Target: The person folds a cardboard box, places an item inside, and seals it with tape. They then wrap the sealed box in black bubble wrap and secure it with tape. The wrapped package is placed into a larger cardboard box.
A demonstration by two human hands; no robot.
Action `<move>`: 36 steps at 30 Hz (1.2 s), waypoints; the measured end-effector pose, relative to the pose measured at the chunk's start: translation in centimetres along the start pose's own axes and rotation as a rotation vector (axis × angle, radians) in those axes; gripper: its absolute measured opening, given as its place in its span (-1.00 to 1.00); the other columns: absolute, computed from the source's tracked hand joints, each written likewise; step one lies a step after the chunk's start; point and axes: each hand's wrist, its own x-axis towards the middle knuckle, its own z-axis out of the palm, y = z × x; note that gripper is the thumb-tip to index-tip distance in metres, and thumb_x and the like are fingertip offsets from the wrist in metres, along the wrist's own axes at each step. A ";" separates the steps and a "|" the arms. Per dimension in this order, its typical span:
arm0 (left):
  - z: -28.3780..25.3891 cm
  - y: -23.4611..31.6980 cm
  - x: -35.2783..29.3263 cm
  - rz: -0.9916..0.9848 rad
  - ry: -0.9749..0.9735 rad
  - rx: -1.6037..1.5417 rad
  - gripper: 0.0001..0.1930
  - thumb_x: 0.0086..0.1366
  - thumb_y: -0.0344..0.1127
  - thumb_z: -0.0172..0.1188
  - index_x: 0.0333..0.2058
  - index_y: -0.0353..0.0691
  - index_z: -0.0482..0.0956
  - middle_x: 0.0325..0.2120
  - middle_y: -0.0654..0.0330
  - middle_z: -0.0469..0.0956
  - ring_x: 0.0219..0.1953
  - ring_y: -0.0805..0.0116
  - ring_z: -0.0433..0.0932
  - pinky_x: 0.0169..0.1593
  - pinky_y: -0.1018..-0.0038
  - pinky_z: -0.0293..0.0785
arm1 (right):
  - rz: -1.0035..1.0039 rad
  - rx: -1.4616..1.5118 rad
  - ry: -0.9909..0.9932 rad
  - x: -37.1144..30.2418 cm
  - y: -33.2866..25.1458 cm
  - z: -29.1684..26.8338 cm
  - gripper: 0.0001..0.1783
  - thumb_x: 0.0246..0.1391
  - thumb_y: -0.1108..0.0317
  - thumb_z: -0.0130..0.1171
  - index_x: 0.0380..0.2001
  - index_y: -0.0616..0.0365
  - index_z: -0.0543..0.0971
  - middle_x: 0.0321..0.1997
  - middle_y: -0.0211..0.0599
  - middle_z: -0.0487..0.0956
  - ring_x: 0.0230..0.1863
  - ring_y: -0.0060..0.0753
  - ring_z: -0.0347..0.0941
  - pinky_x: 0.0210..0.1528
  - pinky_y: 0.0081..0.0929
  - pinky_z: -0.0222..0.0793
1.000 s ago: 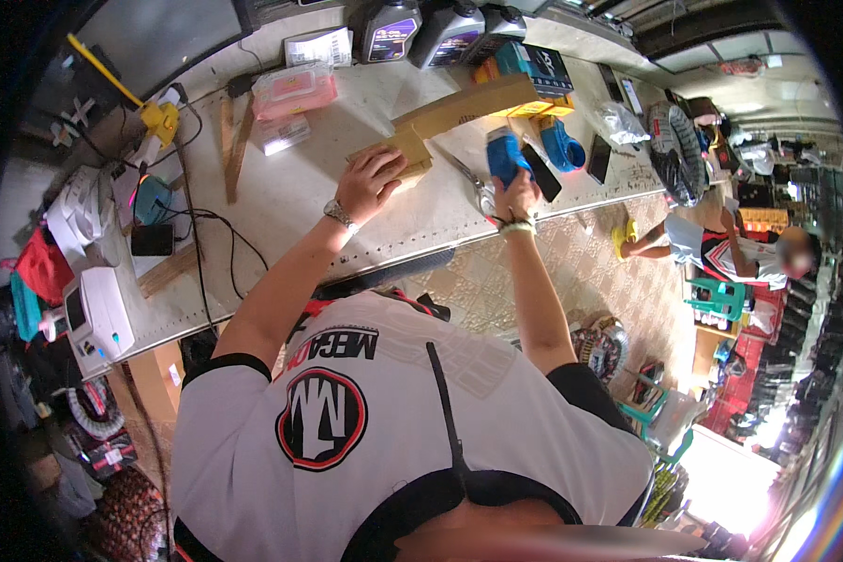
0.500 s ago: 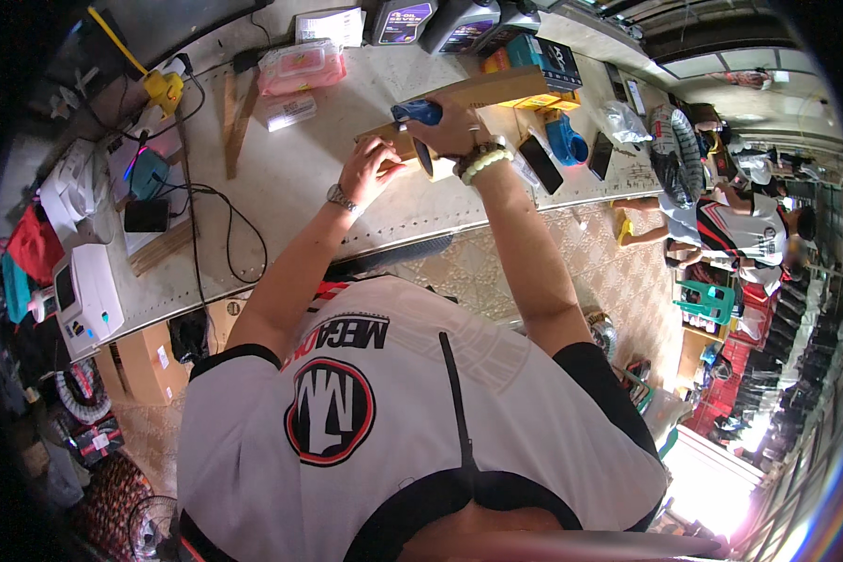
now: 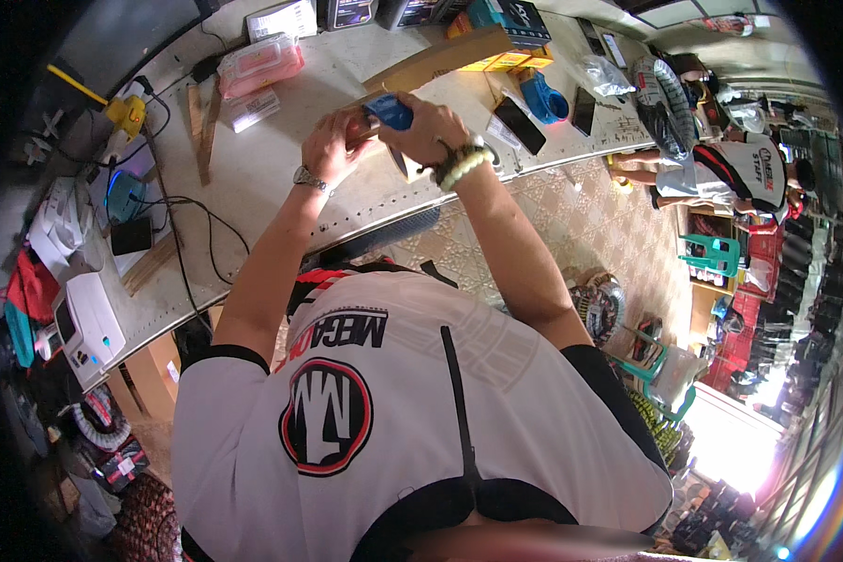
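Note:
A long, narrow brown cardboard box (image 3: 440, 64) lies slantwise on the workbench, its near end between my hands. My left hand (image 3: 332, 150) has its fingers wrapped round that near end. My right hand (image 3: 426, 131) grips a blue tape dispenser (image 3: 391, 111) against the same end, close to my left fingers. Under my right palm part of a tape roll (image 3: 406, 169) shows. My hands hide where the tape meets the cardboard.
Beyond the box stand small boxes (image 3: 510, 21) and dark bottles (image 3: 350, 13). A phone (image 3: 520, 125) and a blue ring-shaped holder (image 3: 543, 96) lie at right. Pink wipes (image 3: 260, 64), wooden strips (image 3: 203, 136), cables and a white device (image 3: 91, 323) are leftward. Another person (image 3: 735, 173) stands far right.
The whole view has shifted a little. My right hand has brought the tape dispenser nearer to the box's near end, beside my left hand. My left fingers have closed further round that end.

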 end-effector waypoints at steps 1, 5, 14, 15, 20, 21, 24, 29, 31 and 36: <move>-0.2 0.2 0.3 -0.121 -0.158 0.072 -0.36 -0.07 -0.15 0.48 -0.01 -0.16 0.44 -0.13 0.07 0.53 -0.12 0.01 0.55 -0.12 0.19 0.55 | 0.005 0.069 0.007 -1.2 0.2 -0.1 -0.18 -0.19 -0.19 0.27 0.16 -0.06 0.46 -0.21 0.07 0.63 -0.11 0.11 0.57 0.02 -0.11 0.46; -1.0 0.7 1.3 -0.146 -0.246 -0.046 -0.10 0.00 -0.14 0.42 0.32 0.15 0.15 0.24 0.12 0.26 0.16 0.01 0.39 0.07 0.19 0.50 | 0.048 0.131 0.049 -6.6 2.3 0.1 -0.19 -0.21 -0.09 0.27 0.18 -0.06 0.44 -0.32 0.17 0.61 -0.21 0.12 0.59 -0.09 -0.08 0.49; -1.4 0.8 6.0 -0.111 -0.762 -0.045 -0.21 0.19 -0.06 0.25 0.33 -0.08 0.11 0.01 -0.01 0.53 -0.08 -0.11 0.54 -0.05 0.11 0.49 | 0.060 -0.080 -0.124 -6.5 4.3 5.3 -0.09 -0.23 -0.05 0.24 0.29 -0.22 0.25 -0.36 0.01 0.62 -0.27 0.07 0.58 -0.28 -0.03 0.52; -0.9 0.6 6.9 -0.135 -0.803 -0.082 -0.09 0.08 -0.06 0.35 0.34 -0.09 0.08 -0.06 0.00 0.56 -0.08 -0.08 0.55 -0.02 0.16 0.48 | 0.096 -0.093 -0.150 -5.3 4.1 5.4 -0.09 -0.27 -0.07 0.26 0.26 -0.20 0.28 -0.32 -0.01 0.62 -0.23 0.09 0.57 -0.24 -0.03 0.51; 1.4 -1.6 9.1 -0.041 -1.044 0.426 0.27 -0.31 0.13 0.54 0.37 -0.09 0.01 0.14 0.10 0.40 0.21 0.11 0.31 0.27 0.10 0.17 | 0.056 -0.219 -0.264 -2.5 4.1 7.7 -0.23 -0.34 -0.07 0.36 0.04 -0.07 0.50 -0.23 -0.14 0.63 -0.10 -0.10 0.57 -0.18 -0.08 0.46; 1.6 -1.9 9.1 -0.036 -1.040 0.342 0.32 -0.36 0.20 0.53 0.37 -0.12 0.01 0.19 0.12 0.35 0.27 0.11 0.24 0.31 0.05 0.11 | 0.034 -0.236 -0.389 -3.2 4.3 8.1 -0.25 -0.33 -0.03 0.37 0.03 -0.04 0.51 -0.23 -0.17 0.63 -0.10 -0.11 0.57 -0.19 -0.07 0.45; 1.6 -1.8 7.6 -0.083 -0.940 0.260 0.29 -0.31 0.26 0.48 0.36 -0.16 0.02 0.24 0.11 0.30 0.28 -0.04 0.20 0.33 -0.01 0.02 | 0.162 -0.102 -0.275 -5.4 4.3 7.8 -0.22 -0.41 0.05 0.38 0.07 -0.20 0.50 -0.16 -0.22 0.60 -0.11 -0.23 0.57 -0.22 -0.14 0.46; -0.2 2.4 3.2 -0.177 -0.607 -0.581 -0.17 0.27 0.04 0.20 0.34 -0.31 0.06 0.31 -0.09 0.16 0.32 0.13 0.22 0.31 0.19 0.15 | -0.112 -0.076 -0.279 -11.4 3.9 -0.1 -0.05 -0.25 0.03 0.38 0.31 -0.34 0.25 -0.05 -0.13 0.56 -0.22 0.00 0.59 -0.25 -0.10 0.54; -1.1 3.8 2.0 -0.633 -0.820 -0.989 -0.36 0.34 -0.04 0.17 0.22 -0.36 0.28 0.13 0.02 0.40 0.15 0.28 0.41 0.21 0.36 0.31 | -0.238 0.028 -0.175 -14.6 3.4 -2.8 -0.07 -0.20 0.04 0.37 0.32 -0.37 0.24 -0.04 -0.12 0.55 -0.24 0.01 0.59 -0.27 -0.13 0.57; -3.2 3.0 1.2 -1.140 -1.158 -1.419 -0.69 0.32 -0.06 0.19 -0.20 -0.21 0.58 -0.26 0.25 0.62 -0.25 0.43 0.60 -0.09 0.43 0.55 | -0.308 0.173 0.023 -18.6 1.1 -4.2 -0.17 -0.14 0.13 0.38 0.27 -0.23 0.32 -0.04 -0.10 0.56 -0.26 0.03 0.59 -0.27 -0.19 0.59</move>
